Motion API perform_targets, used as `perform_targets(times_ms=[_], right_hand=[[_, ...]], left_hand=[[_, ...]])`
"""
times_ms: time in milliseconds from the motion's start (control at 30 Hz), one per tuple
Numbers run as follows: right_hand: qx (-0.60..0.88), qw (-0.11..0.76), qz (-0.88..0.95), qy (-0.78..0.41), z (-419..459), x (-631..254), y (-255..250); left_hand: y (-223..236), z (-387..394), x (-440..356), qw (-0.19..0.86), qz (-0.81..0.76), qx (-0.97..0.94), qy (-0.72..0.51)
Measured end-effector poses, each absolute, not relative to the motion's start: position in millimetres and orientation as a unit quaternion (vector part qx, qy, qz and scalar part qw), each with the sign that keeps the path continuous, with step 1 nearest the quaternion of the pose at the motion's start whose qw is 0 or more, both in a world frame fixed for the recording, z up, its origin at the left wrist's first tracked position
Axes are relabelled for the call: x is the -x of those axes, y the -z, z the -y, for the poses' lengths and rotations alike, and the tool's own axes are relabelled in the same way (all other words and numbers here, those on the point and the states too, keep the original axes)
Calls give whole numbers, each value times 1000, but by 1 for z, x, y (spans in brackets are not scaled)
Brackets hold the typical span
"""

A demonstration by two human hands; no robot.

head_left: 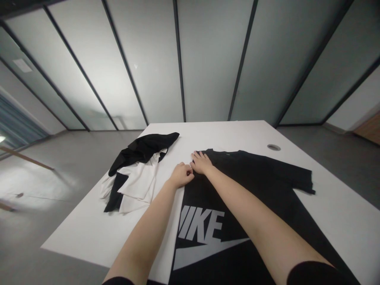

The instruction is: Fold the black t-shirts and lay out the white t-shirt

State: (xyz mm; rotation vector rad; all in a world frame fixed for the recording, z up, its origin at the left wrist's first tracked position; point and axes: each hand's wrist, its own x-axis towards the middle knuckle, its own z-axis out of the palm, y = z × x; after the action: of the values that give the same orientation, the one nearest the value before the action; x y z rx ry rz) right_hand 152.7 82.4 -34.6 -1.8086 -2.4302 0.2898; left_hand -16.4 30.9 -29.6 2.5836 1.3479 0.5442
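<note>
A black T-shirt (267, 176) lies on a white tabletop (225, 136); the right hand (202, 162) rests on it, flat and spread — light, even pressure should avoid wrinkles — while the left hand (180, 176) curls at its edge (whether pinching cloth, I cannot tell)

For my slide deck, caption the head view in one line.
Right hand spread on a black T-shirt, left hand at its edge, heaped clothes nearby on the white table.
</note>
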Motion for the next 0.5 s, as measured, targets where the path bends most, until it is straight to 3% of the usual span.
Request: perform_targets(times_ms=[300, 500], right_hand=[[649, 55, 752, -104, -82, -150, 31], [647, 147, 748, -17, -69, -153, 30]], left_hand=[[29, -31, 11, 28, -494, -864, -97], [28, -29, 10, 10, -493, -865, -91]])
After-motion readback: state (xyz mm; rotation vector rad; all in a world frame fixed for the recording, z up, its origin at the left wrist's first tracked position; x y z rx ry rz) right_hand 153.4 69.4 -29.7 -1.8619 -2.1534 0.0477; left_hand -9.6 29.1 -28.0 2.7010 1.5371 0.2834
